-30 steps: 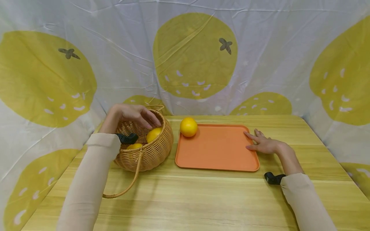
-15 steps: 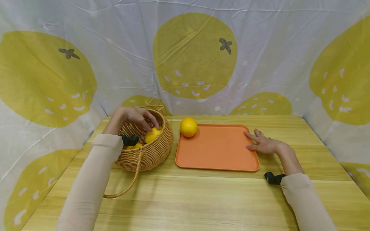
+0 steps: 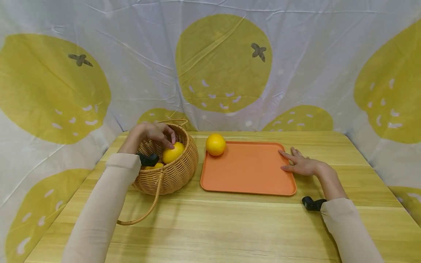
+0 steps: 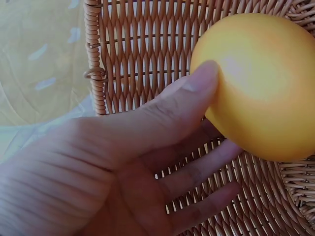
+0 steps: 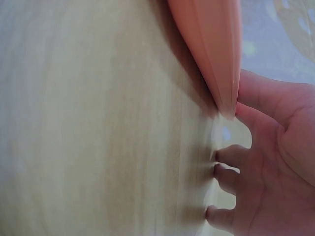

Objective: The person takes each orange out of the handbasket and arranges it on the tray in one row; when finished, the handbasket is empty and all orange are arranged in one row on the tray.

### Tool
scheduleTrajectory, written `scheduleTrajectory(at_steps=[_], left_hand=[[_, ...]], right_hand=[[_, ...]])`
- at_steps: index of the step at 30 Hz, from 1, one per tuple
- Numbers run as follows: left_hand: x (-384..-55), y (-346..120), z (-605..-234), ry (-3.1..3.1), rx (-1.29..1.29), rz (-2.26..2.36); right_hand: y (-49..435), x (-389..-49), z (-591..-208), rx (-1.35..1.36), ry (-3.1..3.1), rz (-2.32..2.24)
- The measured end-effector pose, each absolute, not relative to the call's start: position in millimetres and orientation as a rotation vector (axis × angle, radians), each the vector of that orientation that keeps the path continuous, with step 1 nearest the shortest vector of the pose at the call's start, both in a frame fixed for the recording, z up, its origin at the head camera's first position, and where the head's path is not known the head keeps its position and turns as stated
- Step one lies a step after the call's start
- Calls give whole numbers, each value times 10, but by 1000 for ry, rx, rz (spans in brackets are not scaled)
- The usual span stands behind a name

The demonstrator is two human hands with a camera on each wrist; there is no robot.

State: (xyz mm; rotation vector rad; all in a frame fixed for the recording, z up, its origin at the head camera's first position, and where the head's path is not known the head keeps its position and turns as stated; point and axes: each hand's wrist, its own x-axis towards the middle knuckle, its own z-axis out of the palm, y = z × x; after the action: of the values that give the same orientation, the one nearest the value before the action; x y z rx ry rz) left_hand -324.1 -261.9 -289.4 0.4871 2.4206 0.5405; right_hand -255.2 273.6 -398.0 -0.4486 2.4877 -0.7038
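Observation:
My left hand reaches into a wicker basket and pinches a yellow-orange orange. The thumb presses on the orange's near side, and fingertips go out of sight behind it. A second orange, partly hidden, lies lower in the basket. On the far left corner of a coral tray sits another orange. My right hand rests at the tray's right edge with fingers spread. In the right wrist view, thumb and forefinger touch the tray rim while the other fingertips meet the tabletop.
One basket handle hangs forward onto the wooden table; the other handle stands behind the basket. A fruit-printed cloth rises along the table's back and sides.
My left hand has lowered onto the orange in the basket, and thumb and fingers have closed on it. The orange has shifted slightly. My right hand stays at the tray edge.

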Motion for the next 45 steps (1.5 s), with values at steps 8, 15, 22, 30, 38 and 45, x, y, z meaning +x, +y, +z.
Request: scheduleTrajectory(at_steps=[8, 15, 22, 30, 38, 45], left_hand=[[-3247, -2640, -2905, 2363, 528, 654], [-3257, -2650, -2887, 2300, 579, 631], [-3282, -2681, -2921, 2121, 488, 664], [-3243, -2677, -2986, 2169, 372, 713], [-3235, -2725, -2982, 2223, 403, 680], [-3259, -2749, -2970, 2104, 463, 651]], right_hand=[[2751, -2544, -3988, -447, 2491, -704], [2755, -2543, -3987, -455, 2486, -719], [2758, -2550, -3993, -457, 2499, -695], [2756, -2557, -3990, -457, 2496, -703], [2753, -2559, -3990, -456, 2495, -699], [2755, -2563, -3996, -457, 2493, -699]])
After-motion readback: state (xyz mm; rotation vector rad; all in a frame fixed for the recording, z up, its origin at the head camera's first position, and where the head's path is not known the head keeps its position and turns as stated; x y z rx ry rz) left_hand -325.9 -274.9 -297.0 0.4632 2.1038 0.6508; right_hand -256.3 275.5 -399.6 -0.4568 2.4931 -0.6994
